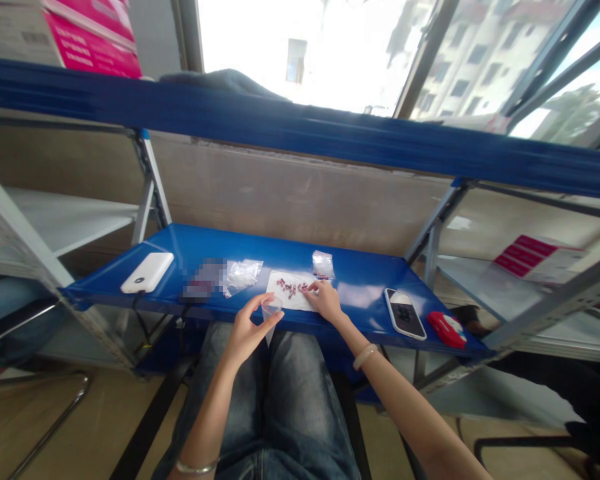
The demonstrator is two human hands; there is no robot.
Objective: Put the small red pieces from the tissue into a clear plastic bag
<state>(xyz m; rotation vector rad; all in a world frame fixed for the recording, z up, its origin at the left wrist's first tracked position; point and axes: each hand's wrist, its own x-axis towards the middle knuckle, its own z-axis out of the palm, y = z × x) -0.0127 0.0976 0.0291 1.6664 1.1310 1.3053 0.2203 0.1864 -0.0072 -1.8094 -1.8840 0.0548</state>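
Left hand [247, 330] pinches small clear bag [271, 311] open at worktop [360, 280] edge; right hand [325, 299] fingertips on red pieces [291, 287] on white sheet [285, 298], nothing gripped; keep bag mouth wide, just beside sheet, slide few pieces at once

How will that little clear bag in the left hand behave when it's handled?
The bag looks thin and floppy, hanging limp below the left hand that pinches its mouth. Probably very light. Its glossy film may be slippery, so it could slide from the fingers.

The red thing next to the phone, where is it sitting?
In the head view, the red thing lies at the right end of the blue shelf, just right of the phone and well right of the right hand.
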